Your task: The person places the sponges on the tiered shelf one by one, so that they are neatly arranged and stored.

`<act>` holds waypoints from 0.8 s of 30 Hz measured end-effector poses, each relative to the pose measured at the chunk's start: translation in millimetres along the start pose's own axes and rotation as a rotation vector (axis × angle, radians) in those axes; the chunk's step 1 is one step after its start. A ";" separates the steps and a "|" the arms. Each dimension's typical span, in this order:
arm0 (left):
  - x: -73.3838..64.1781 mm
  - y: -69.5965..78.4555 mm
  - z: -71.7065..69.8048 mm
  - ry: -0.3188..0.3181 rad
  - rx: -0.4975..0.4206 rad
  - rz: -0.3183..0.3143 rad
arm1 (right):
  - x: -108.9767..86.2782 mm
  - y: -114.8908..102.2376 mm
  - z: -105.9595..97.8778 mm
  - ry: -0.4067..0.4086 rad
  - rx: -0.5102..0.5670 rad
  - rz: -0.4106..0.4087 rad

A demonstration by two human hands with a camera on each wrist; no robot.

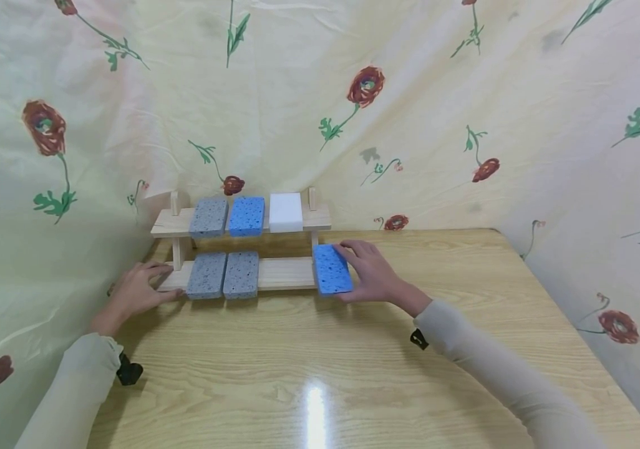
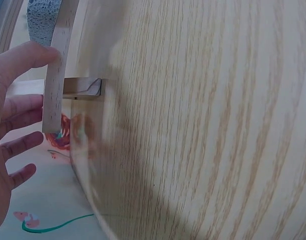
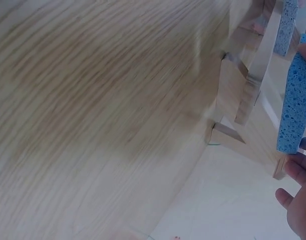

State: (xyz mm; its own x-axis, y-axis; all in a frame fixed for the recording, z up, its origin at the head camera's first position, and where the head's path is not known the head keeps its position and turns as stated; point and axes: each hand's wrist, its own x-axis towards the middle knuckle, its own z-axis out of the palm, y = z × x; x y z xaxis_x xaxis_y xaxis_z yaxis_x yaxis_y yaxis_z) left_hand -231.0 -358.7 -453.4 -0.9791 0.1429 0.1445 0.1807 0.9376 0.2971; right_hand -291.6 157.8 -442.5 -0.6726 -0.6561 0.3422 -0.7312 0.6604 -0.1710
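A two-tier wooden rack stands by the back wall. My left hand grips the left end of its lower board, the thumb on the front edge and the fingers behind. My right hand pinches a blue sponge between thumb and fingers, in front of the lower board's right end; in the right wrist view this sponge looks apart from the board. Two grey sponges lie side by side on the lower board's left part. The upper board carries a grey sponge, a blue sponge and a white sponge.
The wooden table spreads in front of the rack and to its right. A flowered cloth hangs behind and at both sides, close to my left hand. Wooden posts rise at both ends of the rack.
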 end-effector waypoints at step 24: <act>-0.6 -1.2 1.5 -0.014 0.008 -0.018 | 12.9 -14.8 10.5 0.000 0.000 -0.014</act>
State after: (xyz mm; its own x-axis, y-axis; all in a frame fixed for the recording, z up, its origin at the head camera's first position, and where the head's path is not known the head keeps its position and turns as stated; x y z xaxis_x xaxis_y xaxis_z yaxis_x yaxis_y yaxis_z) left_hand -230.7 -359.4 -455.3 -0.9835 0.1302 0.1257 0.1621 0.9425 0.2921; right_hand -290.6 135.8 -445.3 -0.6626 -0.6650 0.3445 -0.7403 0.6514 -0.1663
